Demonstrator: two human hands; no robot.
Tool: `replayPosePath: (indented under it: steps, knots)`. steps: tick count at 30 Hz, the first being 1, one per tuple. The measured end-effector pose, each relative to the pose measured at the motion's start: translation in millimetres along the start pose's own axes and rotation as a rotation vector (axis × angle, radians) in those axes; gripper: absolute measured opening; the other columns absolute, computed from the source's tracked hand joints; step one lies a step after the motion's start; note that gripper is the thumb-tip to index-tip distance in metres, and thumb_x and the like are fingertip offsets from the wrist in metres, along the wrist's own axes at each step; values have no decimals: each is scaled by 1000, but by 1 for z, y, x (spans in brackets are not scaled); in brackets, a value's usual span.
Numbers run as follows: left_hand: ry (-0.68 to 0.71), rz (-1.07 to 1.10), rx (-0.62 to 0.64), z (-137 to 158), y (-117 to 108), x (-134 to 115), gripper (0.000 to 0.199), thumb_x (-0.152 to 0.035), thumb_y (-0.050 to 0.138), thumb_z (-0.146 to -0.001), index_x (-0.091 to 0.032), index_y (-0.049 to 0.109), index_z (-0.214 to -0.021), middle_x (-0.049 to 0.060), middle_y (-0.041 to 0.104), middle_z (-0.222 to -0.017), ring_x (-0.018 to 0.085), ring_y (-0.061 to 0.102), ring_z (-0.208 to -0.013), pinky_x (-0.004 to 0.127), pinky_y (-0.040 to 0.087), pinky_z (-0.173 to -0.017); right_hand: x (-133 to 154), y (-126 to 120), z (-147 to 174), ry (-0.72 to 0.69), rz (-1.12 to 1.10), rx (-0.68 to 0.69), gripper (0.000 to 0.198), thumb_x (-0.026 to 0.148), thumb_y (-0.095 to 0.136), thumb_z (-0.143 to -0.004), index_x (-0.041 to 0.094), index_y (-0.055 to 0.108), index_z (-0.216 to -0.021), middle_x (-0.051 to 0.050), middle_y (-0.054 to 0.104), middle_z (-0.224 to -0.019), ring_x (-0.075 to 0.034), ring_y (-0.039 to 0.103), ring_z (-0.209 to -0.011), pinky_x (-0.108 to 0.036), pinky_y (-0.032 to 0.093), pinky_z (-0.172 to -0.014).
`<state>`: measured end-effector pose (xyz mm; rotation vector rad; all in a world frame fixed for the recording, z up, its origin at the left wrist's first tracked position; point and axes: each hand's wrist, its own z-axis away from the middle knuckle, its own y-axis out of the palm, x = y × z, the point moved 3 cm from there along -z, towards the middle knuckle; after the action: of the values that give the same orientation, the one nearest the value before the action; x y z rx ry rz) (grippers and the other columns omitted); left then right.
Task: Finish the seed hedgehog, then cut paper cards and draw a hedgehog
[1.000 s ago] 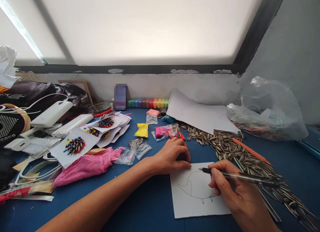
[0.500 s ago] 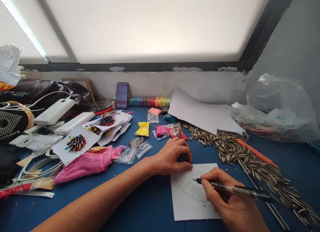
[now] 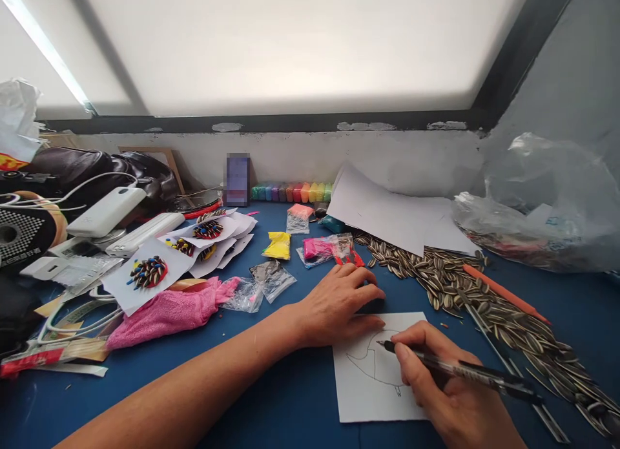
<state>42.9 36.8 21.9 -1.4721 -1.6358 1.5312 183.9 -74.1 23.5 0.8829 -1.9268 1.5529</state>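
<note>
A white sheet of paper lies on the blue table, bearing a thin line drawing of a bird-like shape with a curved tail and small legs. My right hand grips a black pen, its tip at the upper part of the drawing. My left hand rests flat, fingers spread, over the paper's upper left edge. Just beyond the left hand lie small packets of pink clay and red clay.
Striped sunflower seeds spread along the right, with an orange stick on them. White sheets and a clear plastic bag lie behind. Leftward are a pink cloth, seed-decorated papers, a yellow packet and white power banks.
My left hand has slid slightly right on the paper, its fingers now flatter and more spread. The pen tip has shifted a little up and right relative to the drawing.
</note>
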Motion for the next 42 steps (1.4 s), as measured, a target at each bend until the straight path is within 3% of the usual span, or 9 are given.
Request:
replayPosePath:
  steps: [7, 11, 16, 24, 31, 38, 42]
  knots:
    - [111, -11, 32, 0, 5, 5, 28, -37, 55, -101, -22, 67, -121, 5, 59, -141, 29, 45, -139, 45, 34, -116, 1, 2, 1, -4, 23, -4, 27, 36, 46, -97, 24, 60, -77, 6, 51, -56, -12, 50, -46, -21, 43, -43]
    - [131, -7, 48, 1, 5, 5, 29, -35, 51, -103, -23, 68, -123, 7, 56, -145, 31, 43, -141, 50, 33, -118, 2, 2, -1, -69, 48, -26, 27, 35, 46, -97, 25, 59, -76, 4, 55, -60, -12, 54, -51, -22, 45, -48]
    - [141, 5, 35, 1, 8, 4, 28, -33, 52, -103, -26, 69, -123, 8, 53, -148, 31, 34, -147, 54, 29, -119, 0, 3, -2, -52, 45, -13, 28, 36, 45, -97, 25, 58, -76, 3, 58, -63, -13, 56, -54, -22, 47, -49]
    - [112, 61, 80, 2, 10, 8, 29, -31, 51, -104, -29, 66, -128, 6, 50, -150, 29, 34, -147, 47, 33, -119, 7, 4, -5, -47, -41, -46, 23, 35, 50, -93, 24, 61, -76, 5, 55, -57, -11, 50, -45, -21, 41, -41]
    - [99, 100, 76, 2, 8, 7, 28, -29, 52, -103, -28, 66, -127, 6, 48, -152, 28, 36, -146, 49, 36, -117, 4, 5, -2, 4, -36, 14, 25, 37, 47, -96, 24, 60, -78, 3, 58, -62, -12, 53, -51, -22, 42, -45]
    - [99, 96, 78, 1, 11, 8, 32, -30, 54, -102, -24, 61, -133, 7, 46, -153, 28, 35, -147, 47, 34, -119, 6, 4, -3, -51, 7, -20, 23, 34, 49, -94, 24, 59, -75, 5, 56, -57, -11, 48, -45, -22, 38, -39]
    - [91, 77, 89, 0, 10, 7, 32, -31, 53, -103, -23, 62, -132, 6, 46, -153, 28, 36, -147, 44, 33, -120, 1, 6, -3, -57, 20, 22, 22, 34, 49, -96, 24, 60, -80, 5, 57, -60, -11, 51, -49, -21, 41, -43]
